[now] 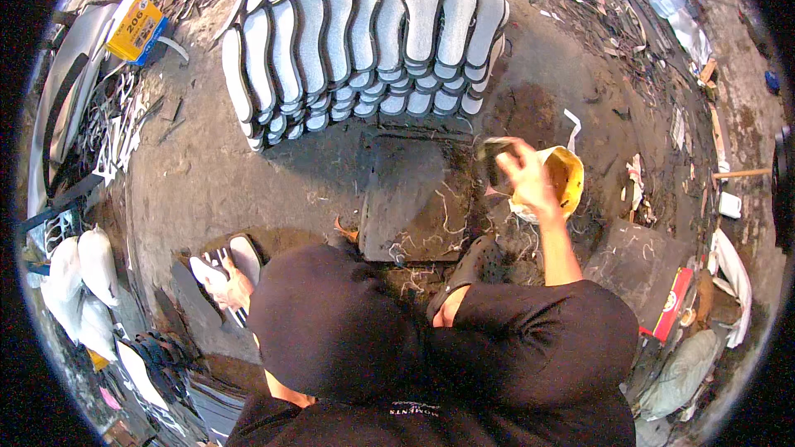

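At the lower left, my left hand [234, 285] is closed round white shoe soles [245, 255] with dark edges; the knee beside it hides part of the wrist. My right hand [530, 182] is raised over a yellow bucket [570, 180] right of centre. Its fingers are bent round a small dark object [495, 149], blurred and too small to name. A dark flat board [414, 199] lies on the ground between my hands, with pale thread-like scraps on it. Beyond it, many white soles [348, 25] with black rims stand in overlapping stacked rows.
A yellow and blue box [137, 29] sits at the far left above a heap of white strips [124, 128]. White bags [87, 281] lie at the left. On the right are a red box [669, 305], a dark sheet [633, 269] and scattered scraps. My dark clog [476, 269] touches the board's near corner.
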### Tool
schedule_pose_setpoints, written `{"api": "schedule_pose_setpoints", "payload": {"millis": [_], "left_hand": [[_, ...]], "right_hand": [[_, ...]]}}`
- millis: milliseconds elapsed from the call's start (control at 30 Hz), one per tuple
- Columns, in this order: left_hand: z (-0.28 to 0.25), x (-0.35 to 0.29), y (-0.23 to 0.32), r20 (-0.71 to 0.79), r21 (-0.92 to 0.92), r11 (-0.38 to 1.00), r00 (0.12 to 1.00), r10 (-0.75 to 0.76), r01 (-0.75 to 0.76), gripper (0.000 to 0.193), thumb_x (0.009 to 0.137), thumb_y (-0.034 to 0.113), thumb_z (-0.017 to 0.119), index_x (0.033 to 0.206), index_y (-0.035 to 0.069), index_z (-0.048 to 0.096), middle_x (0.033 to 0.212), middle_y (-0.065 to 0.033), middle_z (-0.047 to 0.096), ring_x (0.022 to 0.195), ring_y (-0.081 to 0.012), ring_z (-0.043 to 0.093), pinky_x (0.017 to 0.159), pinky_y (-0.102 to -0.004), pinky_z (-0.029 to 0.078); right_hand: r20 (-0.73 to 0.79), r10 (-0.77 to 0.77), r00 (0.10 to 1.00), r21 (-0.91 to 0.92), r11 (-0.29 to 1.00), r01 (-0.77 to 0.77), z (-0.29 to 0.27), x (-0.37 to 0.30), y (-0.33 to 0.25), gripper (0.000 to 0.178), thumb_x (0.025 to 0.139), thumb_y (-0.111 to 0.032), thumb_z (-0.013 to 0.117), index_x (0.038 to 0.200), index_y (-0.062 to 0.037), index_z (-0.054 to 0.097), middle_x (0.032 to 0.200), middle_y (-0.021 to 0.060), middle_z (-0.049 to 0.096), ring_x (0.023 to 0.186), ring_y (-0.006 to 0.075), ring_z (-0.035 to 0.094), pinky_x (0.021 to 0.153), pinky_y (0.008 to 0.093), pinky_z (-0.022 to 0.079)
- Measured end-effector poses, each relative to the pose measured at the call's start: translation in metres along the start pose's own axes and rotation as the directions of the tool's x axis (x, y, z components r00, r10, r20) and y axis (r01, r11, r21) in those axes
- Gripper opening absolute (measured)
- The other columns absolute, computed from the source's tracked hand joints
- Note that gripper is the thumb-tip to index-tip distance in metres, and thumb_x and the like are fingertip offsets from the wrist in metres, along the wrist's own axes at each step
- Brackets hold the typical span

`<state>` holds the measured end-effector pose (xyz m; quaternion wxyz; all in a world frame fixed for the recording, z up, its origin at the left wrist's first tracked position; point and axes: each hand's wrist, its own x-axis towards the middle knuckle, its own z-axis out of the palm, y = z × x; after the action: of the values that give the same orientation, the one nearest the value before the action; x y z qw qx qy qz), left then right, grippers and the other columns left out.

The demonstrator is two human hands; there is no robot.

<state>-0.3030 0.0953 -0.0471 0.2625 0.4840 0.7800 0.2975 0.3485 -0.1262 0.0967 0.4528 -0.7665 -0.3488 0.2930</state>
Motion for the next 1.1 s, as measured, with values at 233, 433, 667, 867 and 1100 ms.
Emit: {"api": "schedule_pose_setpoints", "payload": {"millis": [233,433,667,867,1100], "left_hand": [[0.057,-0.078,0.129,0.070,-0.265,0.885,0.908,0.412,-0.382,0.081,0.075,-0.004,0.073,0.153,0.016,0.064,0.145,-0.0264,0.058,0.128,-0.0462,0.061,0.107,-0.0533,0.052],[0.126,-0.191,0.207,0.420,-0.372,0.571,0.415,0.807,-0.732,0.094,0.070,-0.012,0.070,0.158,0.019,0.062,0.151,-0.0291,0.054,0.132,-0.0500,0.058,0.108,-0.0557,0.051],[0.157,-0.239,0.196,0.718,-0.298,0.482,0.139,0.682,-0.824,0.109,0.069,-0.004,0.069,0.171,0.023,0.042,0.158,-0.0276,0.041,0.144,-0.0516,0.044,0.121,-0.0584,0.036],[0.157,-0.247,0.185,0.753,-0.287,0.569,0.186,0.631,-0.770,0.102,0.081,0.031,0.089,0.171,0.025,0.041,0.161,-0.0315,0.035,0.147,-0.0533,0.039,0.121,-0.0616,0.038],[0.160,-0.258,0.172,0.636,-0.450,0.525,0.153,0.756,-0.722,0.085,0.086,0.019,0.087,0.162,0.014,0.052,0.146,-0.0302,0.049,0.130,-0.0490,0.052,0.111,-0.0547,0.047]], "right_hand": [[-0.537,-0.134,0.833,-0.642,0.706,-0.300,-0.139,-0.050,0.041,0.045,0.098,-0.021,0.079,0.136,0.0000,0.073,0.126,0.0275,0.077,0.118,0.0446,0.075,0.100,0.0481,0.059],[-0.488,-0.078,0.869,-0.672,0.670,-0.316,-0.115,-0.032,0.091,0.036,0.095,-0.016,0.077,0.130,-0.0060,0.078,0.115,0.0278,0.078,0.108,0.0460,0.077,0.094,0.0537,0.061],[-0.548,0.349,0.760,0.340,0.923,-0.179,-0.145,-0.075,0.065,0.032,0.101,-0.020,0.074,0.128,-0.0033,0.079,0.116,0.0081,0.081,0.109,0.0219,0.073,0.098,0.0379,0.056],[-0.308,0.518,0.798,0.148,0.855,-0.498,-0.081,-0.135,0.023,0.033,0.100,-0.018,0.075,0.128,-0.0004,0.078,0.115,0.0017,0.079,0.112,0.0134,0.070,0.103,0.0317,0.052],[-0.199,0.008,0.980,0.210,0.977,0.035,0.022,-0.046,-0.113,0.038,0.101,-0.022,0.079,0.128,0.0029,0.078,0.115,0.0075,0.083,0.101,0.0165,0.075,0.095,0.0348,0.058]]}}
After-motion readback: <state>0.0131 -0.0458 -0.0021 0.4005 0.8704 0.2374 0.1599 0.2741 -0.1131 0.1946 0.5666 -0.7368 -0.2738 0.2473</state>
